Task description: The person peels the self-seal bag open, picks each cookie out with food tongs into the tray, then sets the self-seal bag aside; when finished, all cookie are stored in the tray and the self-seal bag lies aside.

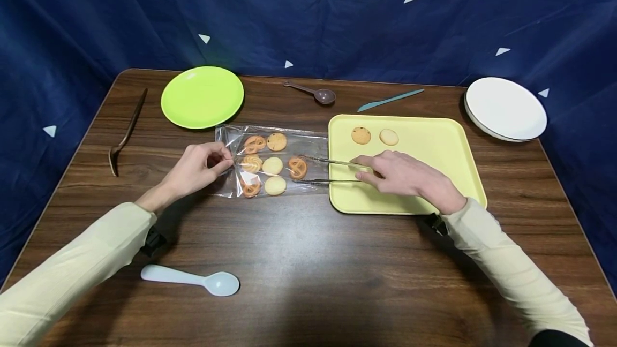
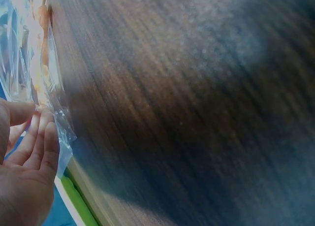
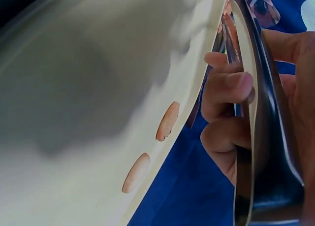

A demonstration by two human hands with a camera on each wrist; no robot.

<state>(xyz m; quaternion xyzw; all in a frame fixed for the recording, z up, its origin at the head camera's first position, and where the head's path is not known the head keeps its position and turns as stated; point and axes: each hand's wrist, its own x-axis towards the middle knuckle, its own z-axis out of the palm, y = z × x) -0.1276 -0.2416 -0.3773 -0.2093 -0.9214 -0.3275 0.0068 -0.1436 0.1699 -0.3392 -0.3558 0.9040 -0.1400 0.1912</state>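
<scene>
Pinching the near-left edge of the clear plastic cookie bag [image 1: 270, 160], the left hand [image 1: 197, 167] steadied it at the table's centre. At three o'clock, the right hand [image 1: 405, 175] gripped slim metal tongs [image 1: 332, 171], tips apart around an orange pretzel-shaped cookie [image 1: 297, 167]. Judging by this, squeezing, then lifting toward the pale yellow plastic tray [image 1: 434, 149], seemed due.

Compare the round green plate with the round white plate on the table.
The round green plate is bright lime; the round white plate is plain white. The green plate sits at the back left, near the clear plastic cookie bag; the white plate sits at the back right corner, its rim reaching the edge of the wooden table. Both are round and hold nothing.
</scene>
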